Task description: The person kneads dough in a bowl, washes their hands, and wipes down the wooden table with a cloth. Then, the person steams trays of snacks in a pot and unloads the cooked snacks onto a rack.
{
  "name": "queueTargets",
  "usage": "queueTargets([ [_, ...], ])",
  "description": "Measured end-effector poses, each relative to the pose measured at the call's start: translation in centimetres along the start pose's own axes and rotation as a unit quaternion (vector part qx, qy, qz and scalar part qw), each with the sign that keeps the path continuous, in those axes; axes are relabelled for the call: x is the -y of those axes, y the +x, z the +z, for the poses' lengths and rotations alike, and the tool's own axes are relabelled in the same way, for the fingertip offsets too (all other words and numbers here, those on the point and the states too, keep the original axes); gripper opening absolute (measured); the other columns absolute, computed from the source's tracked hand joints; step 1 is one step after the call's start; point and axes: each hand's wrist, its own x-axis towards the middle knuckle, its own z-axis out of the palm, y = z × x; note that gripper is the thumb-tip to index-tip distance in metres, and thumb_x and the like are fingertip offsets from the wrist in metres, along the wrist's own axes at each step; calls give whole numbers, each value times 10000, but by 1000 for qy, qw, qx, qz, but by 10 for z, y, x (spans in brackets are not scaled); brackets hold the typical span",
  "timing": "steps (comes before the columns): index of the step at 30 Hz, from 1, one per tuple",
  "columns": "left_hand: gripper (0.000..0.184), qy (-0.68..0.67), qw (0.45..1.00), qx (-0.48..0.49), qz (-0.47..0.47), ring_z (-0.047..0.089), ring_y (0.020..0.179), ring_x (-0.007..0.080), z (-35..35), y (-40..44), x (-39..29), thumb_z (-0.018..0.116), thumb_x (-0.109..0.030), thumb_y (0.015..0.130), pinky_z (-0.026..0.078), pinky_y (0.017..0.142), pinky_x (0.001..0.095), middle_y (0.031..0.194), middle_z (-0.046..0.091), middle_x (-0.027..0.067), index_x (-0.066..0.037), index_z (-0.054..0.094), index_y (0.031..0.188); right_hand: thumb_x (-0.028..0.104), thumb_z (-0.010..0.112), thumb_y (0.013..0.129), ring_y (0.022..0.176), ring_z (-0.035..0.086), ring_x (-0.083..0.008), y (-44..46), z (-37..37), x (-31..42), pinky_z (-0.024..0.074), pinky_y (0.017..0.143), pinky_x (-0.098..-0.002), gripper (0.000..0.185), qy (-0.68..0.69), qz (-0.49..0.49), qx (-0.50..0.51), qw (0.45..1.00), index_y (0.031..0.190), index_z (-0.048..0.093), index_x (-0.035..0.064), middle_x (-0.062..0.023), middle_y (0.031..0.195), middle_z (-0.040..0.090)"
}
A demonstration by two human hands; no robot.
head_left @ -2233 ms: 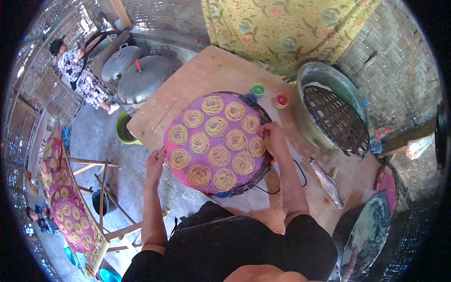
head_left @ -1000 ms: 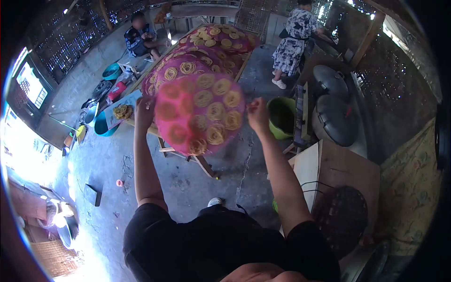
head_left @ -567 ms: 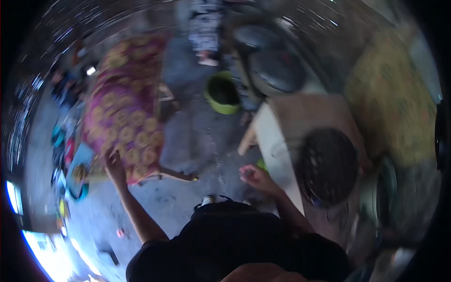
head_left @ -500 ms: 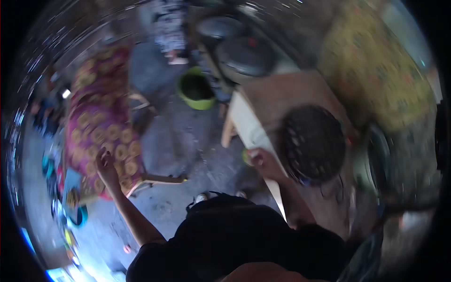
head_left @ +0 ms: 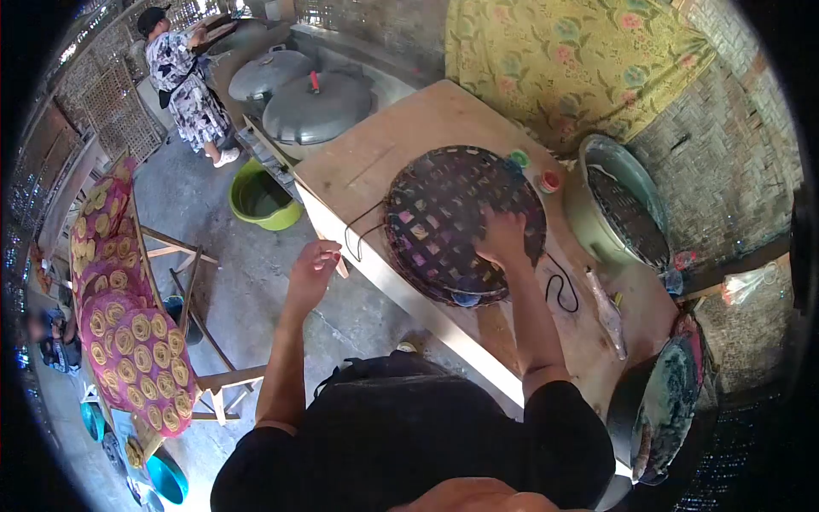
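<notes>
My right hand (head_left: 503, 236) reaches onto a dark round woven basket or lid (head_left: 426, 192), fingers stretched out and somewhat blurred against its surface. Light and purple patches show in the weave. This woven piece rests on a wooden table (head_left: 375, 149). Off the table's left edge, my left hand (head_left: 314, 266) hangs in the air with loosely curled fingers and nothing visible in them. A thin black cord (head_left: 560, 292) lies beside the woven piece. Close to its far right rim stand a green-topped container (head_left: 518, 159) and a red-topped container (head_left: 549, 181).
Coiled noodle-like rounds (head_left: 136, 363) cover a pink cloth on a rack at left. A green tub (head_left: 264, 209) stands on the floor. Lidded pans (head_left: 317, 109) line the stove. A person (head_left: 183, 81) works behind. A large basin (head_left: 589, 213) sits at right.
My view has swung towards the table, away from the rack. My right hand has moved from the table's edge onto the woven piece; my left hand has left the noodle rounds.
</notes>
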Motion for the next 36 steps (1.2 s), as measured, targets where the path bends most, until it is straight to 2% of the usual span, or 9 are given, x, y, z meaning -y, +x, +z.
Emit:
queueTargets([
  [9,243,61,997,0,-38,598,925,155,61,22,-2,595,-129,893,482,778,305,1077,638,63,-35,589,1118,280,735,670,866,617,-375,25,-84,-34,495,755,-443,565,132,22,137,982,1095,457,34,-198,888,637],
  [17,292,101,995,-22,-7,631,933,210,119,64,0,614,-157,870,490,794,321,1072,650,124,-16,597,1126,305,714,687,848,629,-400,35,-143,-57,492,766,-454,521,181,-11,106,978,1050,471,22,-229,858,638],
  [20,279,44,998,-33,29,637,935,239,112,79,25,621,-150,859,493,802,337,1042,654,146,-20,613,1106,296,717,679,868,621,-414,32,-188,-100,482,769,-454,506,187,31,43,981,1032,479,23,-228,881,634],
  [22,262,124,990,-46,43,632,947,259,102,88,33,633,-139,844,491,821,350,1029,648,165,-23,629,1078,282,710,688,887,615,-418,32,-207,-144,478,753,-454,484,114,79,-25,990,1024,476,24,-221,897,633],
  [28,339,173,980,-9,99,595,1010,335,106,133,35,677,-154,802,480,863,379,1072,608,202,-29,604,1108,227,704,741,937,601,-392,17,-161,-326,471,779,-431,420,26,204,-32,978,1049,494,33,-202,1002,623],
  [30,403,199,967,4,156,583,1027,358,121,159,25,687,-155,788,474,880,390,1105,592,213,-35,574,1155,212,706,755,933,604,-377,9,-156,-325,473,787,-420,401,8,223,-24,975,1059,511,36,-188,1011,625],
  [32,576,169,963,30,207,554,1068,391,143,178,2,712,-131,747,448,927,414,1169,556,238,-44,478,1266,149,686,804,864,583,-267,4,-158,-247,471,796,-377,307,108,130,-187,968,1043,534,30,-123,948,598],
  [35,700,255,938,28,232,551,1070,401,175,208,11,729,-96,707,443,937,424,1187,544,246,-44,404,1325,87,646,832,878,581,-154,-8,-64,-196,498,763,-287,286,414,46,-23,909,1107,585,38,-73,945,605],
  [36,700,249,939,34,235,551,1070,401,182,215,19,729,-95,707,443,937,424,1187,544,246,-44,404,1325,104,650,827,890,584,-164,-15,-55,-160,500,765,-304,302,395,59,58,915,1119,589,58,-80,959,608],
])
